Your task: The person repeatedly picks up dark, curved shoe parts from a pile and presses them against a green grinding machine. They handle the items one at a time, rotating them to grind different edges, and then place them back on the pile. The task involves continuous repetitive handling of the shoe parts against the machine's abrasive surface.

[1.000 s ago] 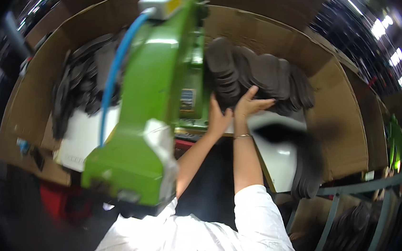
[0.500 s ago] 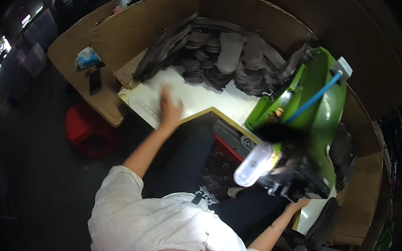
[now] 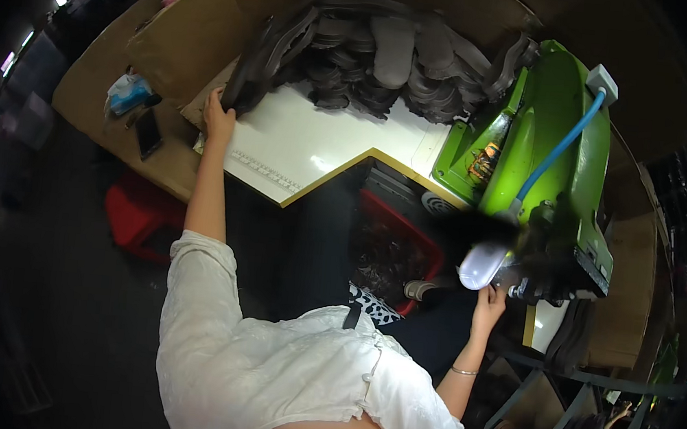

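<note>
Green machine [image 3: 544, 118], one; one lamp [image 3: 481, 265], right hand [image 3: 488, 309] beside it; left hand [image 3: 219, 121] at many dark pieces [image 3: 252, 77]; both grips unclear.

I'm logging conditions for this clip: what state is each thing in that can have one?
Dark insoles, piled overlapping
Left hand, at their left end, grip unclear
Green sewing machine, whether running unclear
White lamp, apparently lit
Right hand, just below it, grip unclear
Phone, flat, screen dark

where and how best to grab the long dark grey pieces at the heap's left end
Probably by the near end of the long flat dark grey pieces, from the left and near side: they stretch away from the camera, and other dark pieces crowd their right.
</note>
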Available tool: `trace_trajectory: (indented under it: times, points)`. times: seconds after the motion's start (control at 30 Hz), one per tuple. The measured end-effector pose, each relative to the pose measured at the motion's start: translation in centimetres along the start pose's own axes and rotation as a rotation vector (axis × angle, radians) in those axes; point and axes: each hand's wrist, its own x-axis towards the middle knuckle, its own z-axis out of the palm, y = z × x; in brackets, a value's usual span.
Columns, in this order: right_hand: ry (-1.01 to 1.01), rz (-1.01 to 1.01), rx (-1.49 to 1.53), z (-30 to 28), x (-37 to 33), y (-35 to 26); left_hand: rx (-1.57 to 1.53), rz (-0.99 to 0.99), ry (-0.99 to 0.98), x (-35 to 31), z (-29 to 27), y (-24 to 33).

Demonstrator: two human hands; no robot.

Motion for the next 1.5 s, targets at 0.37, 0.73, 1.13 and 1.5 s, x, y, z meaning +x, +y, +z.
trace_trajectory:
  times: [0.37, 0.73, 1.13, 1.5]
  points:
    - [-0.509, 0.314, 0.018, 4.7, -6.7, -2.7, -0.599, 0.144, 0.437, -12.0, -13.5, 21.7]
    - [-0.788, 0.568, 0.338, 5.7, -12.1, -5.8, -0.984, -0.035, -1.463, -27.4, -5.2, 36.6]
    - [-0.880, 0.473, -0.054, -5.9, -8.0, -9.6, -1.153, -0.443, -1.331, -27.0, -7.3, 34.6]
    - [0.227, 0.047, 0.757, -4.0, -3.5, -11.5, -1.218, -0.365, -1.243, -26.0, -6.7, 31.9]
